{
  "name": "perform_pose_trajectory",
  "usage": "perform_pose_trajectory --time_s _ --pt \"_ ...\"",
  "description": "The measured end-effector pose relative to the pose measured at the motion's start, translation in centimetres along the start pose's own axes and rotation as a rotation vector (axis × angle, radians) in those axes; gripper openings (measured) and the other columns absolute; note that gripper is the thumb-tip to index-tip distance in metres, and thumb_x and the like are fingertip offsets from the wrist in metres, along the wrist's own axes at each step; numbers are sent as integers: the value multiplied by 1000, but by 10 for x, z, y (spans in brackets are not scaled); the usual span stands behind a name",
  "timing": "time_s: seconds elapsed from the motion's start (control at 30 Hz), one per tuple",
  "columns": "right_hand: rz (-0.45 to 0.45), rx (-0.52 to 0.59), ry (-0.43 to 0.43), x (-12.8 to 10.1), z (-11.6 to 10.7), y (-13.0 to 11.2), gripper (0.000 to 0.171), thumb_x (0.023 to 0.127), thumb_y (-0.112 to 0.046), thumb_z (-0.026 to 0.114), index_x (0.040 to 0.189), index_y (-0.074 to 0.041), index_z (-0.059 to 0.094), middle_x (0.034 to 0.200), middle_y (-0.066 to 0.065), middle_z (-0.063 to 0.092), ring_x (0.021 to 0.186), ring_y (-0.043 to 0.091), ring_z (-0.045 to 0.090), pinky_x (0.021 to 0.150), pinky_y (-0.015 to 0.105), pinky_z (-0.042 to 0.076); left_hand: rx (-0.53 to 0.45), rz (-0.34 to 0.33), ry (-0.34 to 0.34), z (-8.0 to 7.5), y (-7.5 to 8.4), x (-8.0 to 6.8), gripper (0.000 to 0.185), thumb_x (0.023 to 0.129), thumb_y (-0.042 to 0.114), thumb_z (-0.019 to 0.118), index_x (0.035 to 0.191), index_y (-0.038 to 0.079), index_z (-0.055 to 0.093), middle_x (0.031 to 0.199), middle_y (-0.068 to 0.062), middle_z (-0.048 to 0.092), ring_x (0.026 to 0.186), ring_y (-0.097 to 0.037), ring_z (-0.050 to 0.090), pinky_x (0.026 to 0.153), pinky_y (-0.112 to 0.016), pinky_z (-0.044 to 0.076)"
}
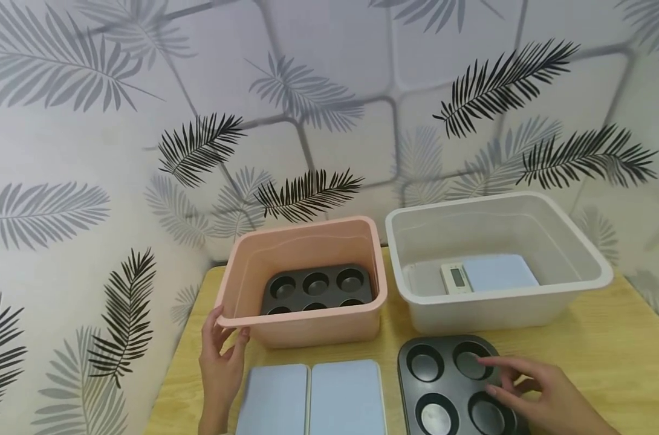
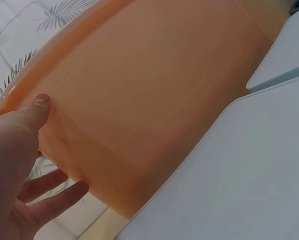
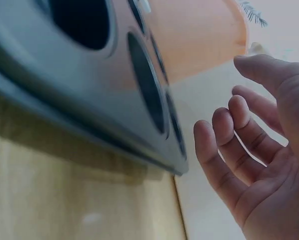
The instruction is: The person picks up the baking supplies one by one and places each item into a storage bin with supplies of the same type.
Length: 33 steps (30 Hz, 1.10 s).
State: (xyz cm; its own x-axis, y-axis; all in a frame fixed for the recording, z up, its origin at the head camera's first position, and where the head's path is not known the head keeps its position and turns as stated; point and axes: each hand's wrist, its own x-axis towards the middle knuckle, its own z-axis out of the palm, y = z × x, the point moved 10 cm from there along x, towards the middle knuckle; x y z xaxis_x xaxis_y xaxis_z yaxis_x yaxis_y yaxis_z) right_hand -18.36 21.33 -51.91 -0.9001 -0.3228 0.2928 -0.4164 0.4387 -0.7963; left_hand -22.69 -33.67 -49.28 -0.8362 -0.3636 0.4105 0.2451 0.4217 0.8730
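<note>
Fingers of left hand [image 1: 220, 356] hold pink bin [image 1: 308, 326] rim.

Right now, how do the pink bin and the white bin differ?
The pink bin holds a dark muffin tray; the white bin holds a scale. The left hand grips the pink bin's corner; nothing touches the white bin. The white bin looks wider. Both stand upright on the table.

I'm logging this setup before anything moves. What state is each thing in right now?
Pink tub: upright, open, holds one muffin tray.
Muffin tray in tub: flat, cups empty.
White tub: upright, open, holds a scale.
Kitchen scale: flat, display blank.
Muffin tray on table: flat, cups empty.
Two pale blue scales: flat, side by side.
Left hand: holding the pink tub's rim.
Right hand: open, over the tray.
</note>
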Motion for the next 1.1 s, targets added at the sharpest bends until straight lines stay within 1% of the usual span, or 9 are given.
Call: perform_pose_trajectory --time_s 0.1,0.2,0.37,0.57,0.7,0.87,0.93,1.0,1.1 --pt "153 -5 -87 -9 5 23 35 98 -13 82 131 -4 75 82 -15 55 76 3 58 66 23 60 16 -14 5 1 -1 0 72 100 2 77 163 18 46 151 -20 65 113 5 66 79 -12 61" --pt "224 16 -144 -17 11 38 35 102 -17 79 133 -2 72 80 -15 52 71 3 57 61 23 54 35 -23 13 0 -2 -1 73 100 4 78 163 20 46 151 -19 66 113 7 65 79 -10 60" --pt "219 70 -171 -28 18 48 34 102 -11 76 131 5 70 72 -14 53 62 4 56 53 23 47 68 -30 27 -3 -3 -4 74 100 5 79 164 20 46 150 -21 66 111 11 64 79 -8 58" --pt "277 148 -237 -38 24 63 40 105 -12 73 134 12 65 70 -13 58 59 8 59 51 25 48 99 -49 28 -1 -5 -4 73 101 9 79 165 22 44 152 -20 65 111 13 62 79 -8 57" --pt "242 195 -235 -37 21 64 35 105 -8 71 136 7 66 72 -11 64 61 9 63 53 26 53 118 -50 32 1 -3 -2 73 102 11 78 165 25 44 155 -19 63 112 14 61 79 -9 57" --pt "269 188 -211 -43 20 69 33 105 -9 72 135 4 69 74 -12 66 62 8 64 54 27 54 132 -37 36 1 -2 -2 74 102 10 79 165 23 43 156 -20 62 111 16 60 78 -9 56" --pt "284 203 -204 -45 20 71 31 105 -9 72 136 -3 72 74 -11 66 63 8 64 55 27 54 130 -34 38 1 -2 -3 74 101 9 79 165 22 43 156 -20 62 111 16 60 79 -9 56" --pt "287 232 -200 -47 20 72 32 105 -7 71 136 -15 75 74 -9 67 63 9 65 56 27 55 126 -34 39 1 -2 -3 74 102 9 78 165 22 43 156 -20 62 111 15 60 79 -9 56" --pt "288 287 -208 -49 20 75 42 105 -6 70 136 -34 75 74 -6 68 64 11 66 58 28 57 125 -37 37 1 -1 -3 73 102 9 77 165 22 42 156 -19 62 111 15 60 80 -9 57"
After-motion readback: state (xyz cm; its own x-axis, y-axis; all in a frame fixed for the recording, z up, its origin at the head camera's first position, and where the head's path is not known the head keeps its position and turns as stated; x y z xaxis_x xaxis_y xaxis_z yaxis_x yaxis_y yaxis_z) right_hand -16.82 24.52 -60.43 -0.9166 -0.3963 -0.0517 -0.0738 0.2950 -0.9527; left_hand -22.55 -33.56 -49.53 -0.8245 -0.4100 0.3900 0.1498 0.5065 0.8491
